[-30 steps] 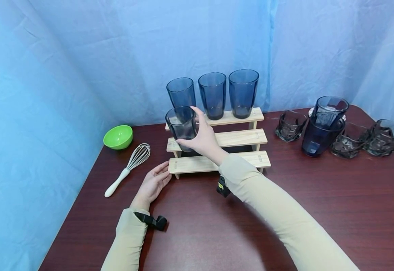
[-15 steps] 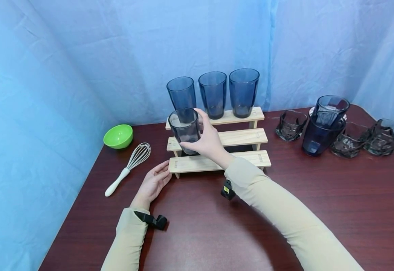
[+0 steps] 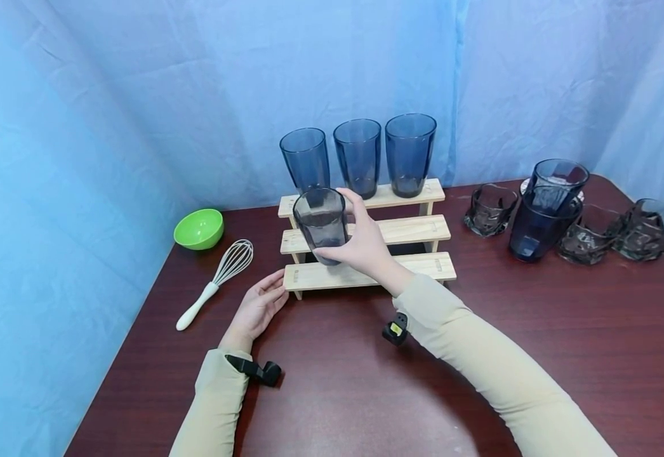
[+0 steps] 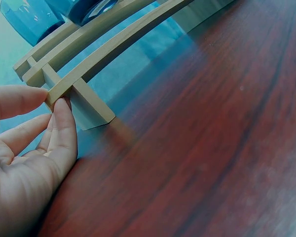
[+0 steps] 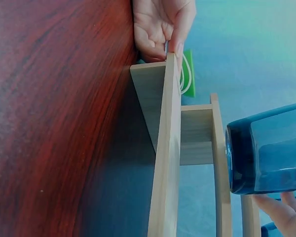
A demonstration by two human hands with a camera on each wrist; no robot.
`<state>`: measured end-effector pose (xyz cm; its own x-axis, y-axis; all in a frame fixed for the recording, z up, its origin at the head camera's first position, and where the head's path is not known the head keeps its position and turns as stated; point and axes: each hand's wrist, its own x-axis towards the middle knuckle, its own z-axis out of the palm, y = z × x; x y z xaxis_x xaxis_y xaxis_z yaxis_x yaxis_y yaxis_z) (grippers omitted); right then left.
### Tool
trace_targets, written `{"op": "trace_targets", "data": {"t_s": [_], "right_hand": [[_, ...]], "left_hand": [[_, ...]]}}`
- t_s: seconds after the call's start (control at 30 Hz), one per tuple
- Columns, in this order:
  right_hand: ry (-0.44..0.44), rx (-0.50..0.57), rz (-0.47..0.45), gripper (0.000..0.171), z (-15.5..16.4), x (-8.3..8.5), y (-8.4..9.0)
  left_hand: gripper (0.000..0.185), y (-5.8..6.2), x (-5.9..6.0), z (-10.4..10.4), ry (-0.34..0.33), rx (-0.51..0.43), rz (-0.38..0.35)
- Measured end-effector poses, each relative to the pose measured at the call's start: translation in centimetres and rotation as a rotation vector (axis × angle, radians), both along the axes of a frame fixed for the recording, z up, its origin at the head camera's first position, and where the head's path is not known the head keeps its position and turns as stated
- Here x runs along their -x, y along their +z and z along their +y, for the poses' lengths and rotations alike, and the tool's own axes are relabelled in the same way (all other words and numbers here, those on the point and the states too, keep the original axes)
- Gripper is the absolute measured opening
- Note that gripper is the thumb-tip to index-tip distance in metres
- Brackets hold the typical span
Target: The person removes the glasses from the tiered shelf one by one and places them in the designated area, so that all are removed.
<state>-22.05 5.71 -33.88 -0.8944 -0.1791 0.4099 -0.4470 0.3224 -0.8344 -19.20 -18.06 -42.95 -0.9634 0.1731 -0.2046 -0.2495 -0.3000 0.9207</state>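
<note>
My right hand (image 3: 366, 247) grips a smoky blue drinking glass (image 3: 323, 225) around its side, upright but slightly tilted. In the head view the glass overlaps the middle and front steps of a three-step wooden rack (image 3: 418, 230). In the right wrist view the glass base (image 5: 230, 163) is close to the middle step; whether it touches cannot be told. At the rack's front left corner, my left hand (image 3: 258, 311) pinches the end of the lowest step (image 4: 64, 86) between thumb and finger. Three blue glasses (image 3: 357, 155) stand in a row on the top step.
On the left lie a white whisk (image 3: 218, 279) and a green bowl (image 3: 199, 230). At the right are one tall glass (image 3: 555, 187) stacked in another (image 3: 529, 238) and several low dark glasses (image 3: 489, 212). A blue curtain (image 3: 223, 95) hangs behind the table (image 3: 332, 406).
My right hand has carried the glass a little to the right and lower in the head view, toward the rack's front. My left hand has stayed at the rack's corner.
</note>
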Motion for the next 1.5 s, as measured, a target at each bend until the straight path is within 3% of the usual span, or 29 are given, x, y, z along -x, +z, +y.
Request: {"op": "trace_targets", "data": {"t_s": [0.33,0.5,1.1,1.5], "right_hand": [[0.012,-0.045,0.048,0.1,1.3,-2.1,-1.5],[0.021,-0.053,0.0,0.101,2.2,-2.8,-2.2],[0.04,-0.007,-0.084,0.1,7.7,-5.2,-1.9],[-0.028,-0.127,0.01,0.104,12.2,-6.6,-1.6]], "left_hand": [[0.055,0.0,0.0,-0.1,0.003,-0.004,-0.002],[0.055,0.0,0.0,-0.1,0.002,0.0,-0.009],[0.055,0.0,0.0,0.0,-0.001,0.02,-0.001],[0.056,-0.1,0.0,-0.1,-0.003,0.003,0.007]]}}
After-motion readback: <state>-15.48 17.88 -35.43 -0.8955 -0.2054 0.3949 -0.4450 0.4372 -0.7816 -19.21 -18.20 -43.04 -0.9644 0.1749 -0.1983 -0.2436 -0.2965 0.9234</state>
